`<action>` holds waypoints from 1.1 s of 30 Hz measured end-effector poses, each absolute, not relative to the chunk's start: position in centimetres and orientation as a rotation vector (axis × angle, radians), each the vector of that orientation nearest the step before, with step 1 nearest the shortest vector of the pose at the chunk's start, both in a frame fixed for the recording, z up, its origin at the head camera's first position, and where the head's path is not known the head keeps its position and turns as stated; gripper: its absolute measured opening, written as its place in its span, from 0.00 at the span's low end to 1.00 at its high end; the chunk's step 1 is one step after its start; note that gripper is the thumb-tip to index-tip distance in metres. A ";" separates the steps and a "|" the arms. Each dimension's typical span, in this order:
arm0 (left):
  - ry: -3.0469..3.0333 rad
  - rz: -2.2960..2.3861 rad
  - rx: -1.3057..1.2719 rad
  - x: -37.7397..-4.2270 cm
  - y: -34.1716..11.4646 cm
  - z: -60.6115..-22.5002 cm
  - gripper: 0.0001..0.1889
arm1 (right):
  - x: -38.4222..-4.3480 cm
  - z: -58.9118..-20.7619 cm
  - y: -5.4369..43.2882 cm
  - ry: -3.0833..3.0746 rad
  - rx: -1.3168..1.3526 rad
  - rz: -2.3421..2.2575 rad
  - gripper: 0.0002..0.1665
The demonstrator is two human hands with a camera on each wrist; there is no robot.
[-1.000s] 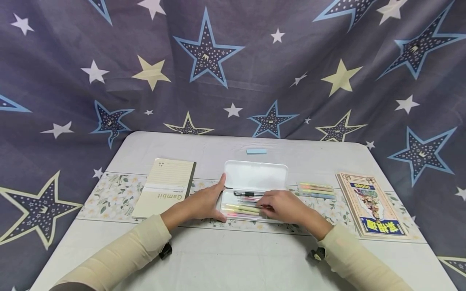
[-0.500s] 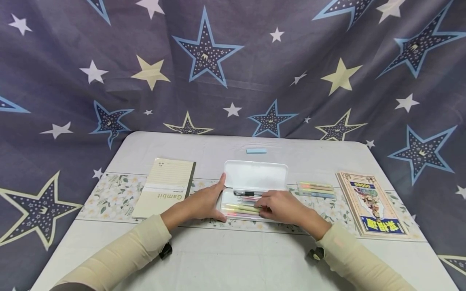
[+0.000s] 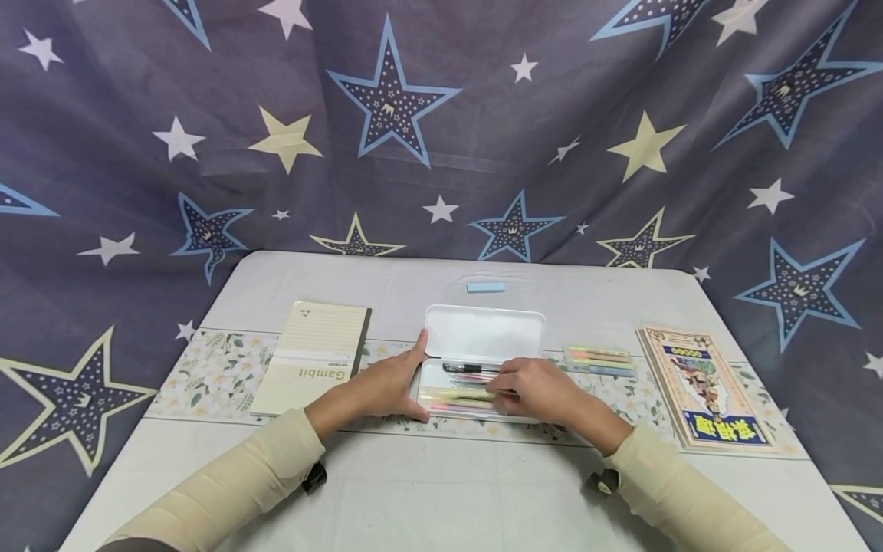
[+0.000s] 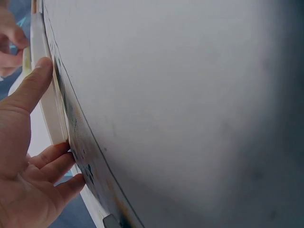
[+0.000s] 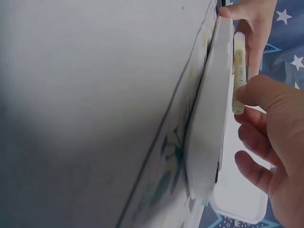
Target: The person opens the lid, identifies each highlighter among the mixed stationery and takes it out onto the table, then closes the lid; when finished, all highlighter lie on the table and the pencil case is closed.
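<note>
An open white pencil case [image 3: 485,333] stands mid-table with its lid folded back. Inside lie a black gel pen [image 3: 461,368] and several pastel and red pens. My left hand [image 3: 388,382] steadies the case's left end, thumb at the near corner and extended fingers toward the lid; in the left wrist view its thumb [image 4: 35,85] touches the case wall. Over the case's right half, my right hand [image 3: 534,389] pinches a pale yellow highlighter [image 5: 240,66] between thumb and index finger. The other right fingers are bent, holding nothing visible. The highlighter's lower end faces the right hand's palm side.
Right of the case lies a row of pastel highlighters [image 3: 599,360]. Farther right is a stack of books [image 3: 707,389]. A Gambit notebook [image 3: 313,356] lies at left, and a light blue block [image 3: 486,287] sits behind the case. A starred curtain [image 3: 441,130] hangs behind the table.
The right hand shifts slightly over the case, and the yellow highlighter in it has moved a little, now blurred. The left hand and the case stay in place.
</note>
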State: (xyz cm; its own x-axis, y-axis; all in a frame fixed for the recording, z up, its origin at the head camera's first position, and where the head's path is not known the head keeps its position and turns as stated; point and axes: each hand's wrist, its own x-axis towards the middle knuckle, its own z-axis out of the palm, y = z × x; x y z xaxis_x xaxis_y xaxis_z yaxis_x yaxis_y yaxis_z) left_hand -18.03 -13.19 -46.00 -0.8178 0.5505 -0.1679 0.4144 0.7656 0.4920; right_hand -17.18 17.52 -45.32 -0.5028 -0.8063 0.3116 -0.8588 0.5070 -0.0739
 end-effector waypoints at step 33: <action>2.665 0.636 0.756 -18.0 -13.2 -46.1 0.78 | -18.3 -43.1 27.5 -2.443 1.092 0.350 0.16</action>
State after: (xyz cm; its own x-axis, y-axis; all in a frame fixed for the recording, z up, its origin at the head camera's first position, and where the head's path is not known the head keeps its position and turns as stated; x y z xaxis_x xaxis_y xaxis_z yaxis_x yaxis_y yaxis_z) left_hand -18.05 -13.18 -46.10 -0.8171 0.5538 -0.1598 0.4220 0.7636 0.4886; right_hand -18.31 27.51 -43.08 -0.5915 -0.6420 0.4879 -0.7531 0.6561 -0.0497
